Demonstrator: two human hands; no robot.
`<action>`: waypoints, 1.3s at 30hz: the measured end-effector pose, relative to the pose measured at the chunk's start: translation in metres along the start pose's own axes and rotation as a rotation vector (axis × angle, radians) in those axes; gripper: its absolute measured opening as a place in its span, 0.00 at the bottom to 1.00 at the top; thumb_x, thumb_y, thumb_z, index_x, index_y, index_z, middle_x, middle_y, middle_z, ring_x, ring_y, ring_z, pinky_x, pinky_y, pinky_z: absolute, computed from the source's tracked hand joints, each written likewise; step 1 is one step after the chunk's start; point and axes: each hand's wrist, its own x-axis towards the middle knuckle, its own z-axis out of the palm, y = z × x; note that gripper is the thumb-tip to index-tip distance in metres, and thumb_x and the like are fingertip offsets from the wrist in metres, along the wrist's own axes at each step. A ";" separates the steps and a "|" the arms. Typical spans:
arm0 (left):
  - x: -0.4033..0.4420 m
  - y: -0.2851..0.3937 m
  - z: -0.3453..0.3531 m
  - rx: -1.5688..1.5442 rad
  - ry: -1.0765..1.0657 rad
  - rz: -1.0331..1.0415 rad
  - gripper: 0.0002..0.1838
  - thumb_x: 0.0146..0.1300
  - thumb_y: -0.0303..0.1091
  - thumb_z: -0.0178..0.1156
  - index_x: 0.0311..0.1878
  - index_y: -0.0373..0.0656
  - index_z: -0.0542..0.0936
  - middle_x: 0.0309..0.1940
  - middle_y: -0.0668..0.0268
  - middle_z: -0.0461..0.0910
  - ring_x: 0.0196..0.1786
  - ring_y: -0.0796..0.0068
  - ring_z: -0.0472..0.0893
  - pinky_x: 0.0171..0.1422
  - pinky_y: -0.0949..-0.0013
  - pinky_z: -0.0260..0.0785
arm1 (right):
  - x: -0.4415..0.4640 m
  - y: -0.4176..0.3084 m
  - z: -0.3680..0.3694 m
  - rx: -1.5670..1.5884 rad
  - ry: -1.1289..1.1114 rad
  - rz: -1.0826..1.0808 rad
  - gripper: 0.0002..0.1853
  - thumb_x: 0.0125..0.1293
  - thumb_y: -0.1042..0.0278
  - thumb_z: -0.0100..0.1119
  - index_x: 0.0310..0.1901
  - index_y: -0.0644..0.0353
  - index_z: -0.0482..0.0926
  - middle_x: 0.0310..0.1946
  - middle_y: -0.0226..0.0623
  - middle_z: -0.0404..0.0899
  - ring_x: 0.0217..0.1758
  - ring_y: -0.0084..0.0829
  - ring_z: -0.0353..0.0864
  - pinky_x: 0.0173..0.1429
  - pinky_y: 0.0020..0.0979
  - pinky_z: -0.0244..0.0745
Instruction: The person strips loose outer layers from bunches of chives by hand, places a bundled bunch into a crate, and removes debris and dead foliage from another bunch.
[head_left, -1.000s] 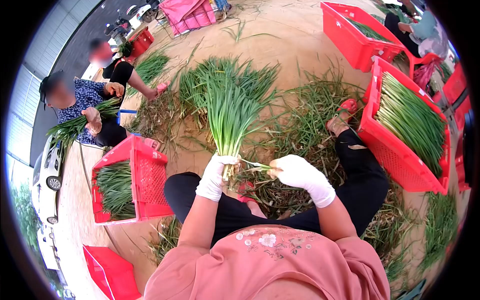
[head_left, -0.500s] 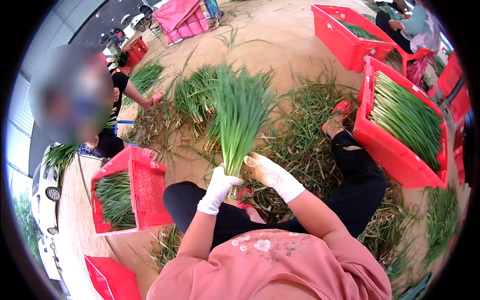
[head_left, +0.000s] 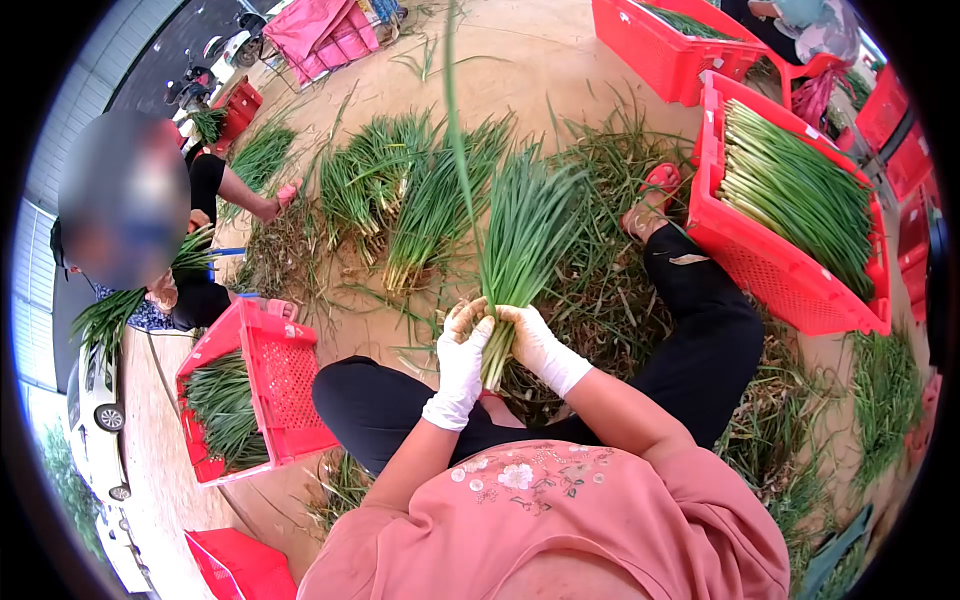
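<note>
A bunch of garlic chives (head_left: 530, 225) stands between my two gloved hands, its green leaves fanning up and away from me and its pale stem ends low. My right hand (head_left: 540, 345) is closed around the lower stems. My left hand (head_left: 462, 360) pinches a single long chive leaf (head_left: 456, 130) at the bunch's left side, and that leaf rises to the top of the view. Both white gloves have soiled fingertips. On the ground just beyond lie loose piles of chives (head_left: 440, 215), and trimmed leaf litter (head_left: 610, 250) spreads to the right.
A red crate (head_left: 705, 170) of neatly laid chives stands right of my leg; another crate (head_left: 290, 370) holds chives at left. Farther right is a third red crate (head_left: 660, 50). A co-worker (head_left: 185, 290) sits at left with chives in hand. A pink-covered bundle (head_left: 320, 40) stands behind.
The bunch has shifted right and tilted, passing from my left hand's grip to my right hand's. My left hand now pinches one long leaf. The whole view has shifted slightly.
</note>
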 end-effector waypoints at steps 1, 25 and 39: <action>0.001 0.002 0.002 0.045 0.014 -0.004 0.21 0.59 0.27 0.59 0.55 0.32 0.69 0.44 0.63 0.75 0.46 0.77 0.74 0.51 0.76 0.67 | 0.000 0.006 0.002 0.031 0.021 -0.063 0.09 0.53 0.78 0.55 0.38 0.64 0.76 0.32 0.34 0.78 0.33 0.28 0.77 0.39 0.31 0.74; 0.001 0.052 -0.092 -0.406 0.124 -0.503 0.54 0.52 0.62 0.59 0.66 0.30 0.45 0.62 0.44 0.55 0.66 0.48 0.56 0.64 0.35 0.51 | 0.016 -0.067 -0.031 0.068 -0.154 -0.130 0.14 0.50 0.72 0.63 0.39 0.67 0.75 0.32 0.40 0.78 0.33 0.36 0.79 0.41 0.36 0.79; 0.038 -0.099 -0.013 -0.389 -0.122 -0.996 0.18 0.64 0.47 0.51 0.49 0.45 0.73 0.41 0.58 0.79 0.41 0.59 0.79 0.43 0.52 0.72 | 0.035 -0.008 -0.100 -0.194 0.391 0.262 0.11 0.60 0.70 0.43 0.42 0.68 0.68 0.34 0.45 0.75 0.38 0.42 0.76 0.46 0.45 0.73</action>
